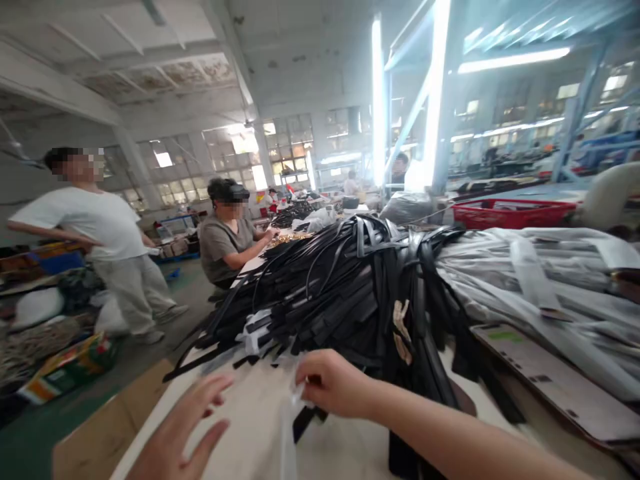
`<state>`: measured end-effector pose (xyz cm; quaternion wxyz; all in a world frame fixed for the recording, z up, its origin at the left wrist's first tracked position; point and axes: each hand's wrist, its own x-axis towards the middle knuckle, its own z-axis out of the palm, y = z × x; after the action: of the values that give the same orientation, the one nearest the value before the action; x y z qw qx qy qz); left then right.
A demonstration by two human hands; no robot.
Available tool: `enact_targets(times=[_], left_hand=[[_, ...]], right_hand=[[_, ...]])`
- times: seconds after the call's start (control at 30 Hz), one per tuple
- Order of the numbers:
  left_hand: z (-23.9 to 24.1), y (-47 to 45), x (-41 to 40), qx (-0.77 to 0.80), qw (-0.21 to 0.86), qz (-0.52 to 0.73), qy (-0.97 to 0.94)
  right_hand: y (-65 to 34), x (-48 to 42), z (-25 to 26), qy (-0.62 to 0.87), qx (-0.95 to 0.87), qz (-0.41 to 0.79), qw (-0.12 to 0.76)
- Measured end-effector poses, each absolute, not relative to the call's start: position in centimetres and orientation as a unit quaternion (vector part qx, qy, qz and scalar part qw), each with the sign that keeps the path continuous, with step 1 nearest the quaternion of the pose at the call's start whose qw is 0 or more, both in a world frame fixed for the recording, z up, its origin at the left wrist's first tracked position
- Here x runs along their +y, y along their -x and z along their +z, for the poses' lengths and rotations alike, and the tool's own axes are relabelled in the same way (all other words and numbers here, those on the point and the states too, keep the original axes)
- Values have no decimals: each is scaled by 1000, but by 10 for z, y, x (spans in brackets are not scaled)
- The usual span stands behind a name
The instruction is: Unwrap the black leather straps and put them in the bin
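"Grip of the right hand [327, 383] pinches what?"

"It looks like a pale strip [289, 443], thin and a bit see-through; it hangs between the hands, near us over the worktop [250, 423]; the left hand [173, 430] is spread, with nothing in it."

"Which step is it?"

"Handling that strip, I think; the next move calls for soft fingers; it looks flimsy."

"And farther off?"

"Black straps [345, 300], long, flat and smooth, heaped up; crinkly white strips [500, 280] lie right."

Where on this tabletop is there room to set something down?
Mainly the pale tabletop between the left hand and the whitish strip at the right hand; a smaller patch lies below the right forearm. Black straps crowd the far side, whitish bundles the right.
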<state>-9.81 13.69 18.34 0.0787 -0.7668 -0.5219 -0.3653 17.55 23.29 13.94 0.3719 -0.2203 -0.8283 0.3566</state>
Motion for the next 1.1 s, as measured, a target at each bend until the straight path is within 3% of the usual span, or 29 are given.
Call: enact_targets(times=[0.07, 0.13, 0.23, 0.33, 0.47, 0.63, 0.7, 0.87, 1.0, 1.1], left_hand=[[195, 48, 171, -478, -18, -357, 802], [205, 5, 204, -453, -130, -404, 784], [207, -38, 243, -436, -322, -479, 691], [197, -52, 259, -417, -437, -522, 602], [185, -45, 252, -394, -481, -603, 500], [186, -32, 247, -377, -513, -623, 455], [187, -29, 249, -415, -497, -594, 477], [183, -26, 251, -466, -549, -425, 549], [177, -31, 250, -477, -579, -320, 579], [173, -34, 253, -477, -545, -357, 589]], right_hand=[[-180, 246, 143, 298, -693, 449, 479], [-184, 257, 146, 319, -626, 506, 500], [-188, 268, 142, 314, -634, 545, 451], [-186, 267, 136, 303, -644, 588, 385], [-186, 254, 135, 293, -678, 618, 270], [-183, 243, 133, 270, -711, 617, 202], [-180, 244, 133, 266, -677, 640, 248], [-182, 259, 148, 307, -536, 598, 510], [-189, 266, 155, 344, -510, 579, 536], [-187, 266, 150, 413, -486, 566, 522]])
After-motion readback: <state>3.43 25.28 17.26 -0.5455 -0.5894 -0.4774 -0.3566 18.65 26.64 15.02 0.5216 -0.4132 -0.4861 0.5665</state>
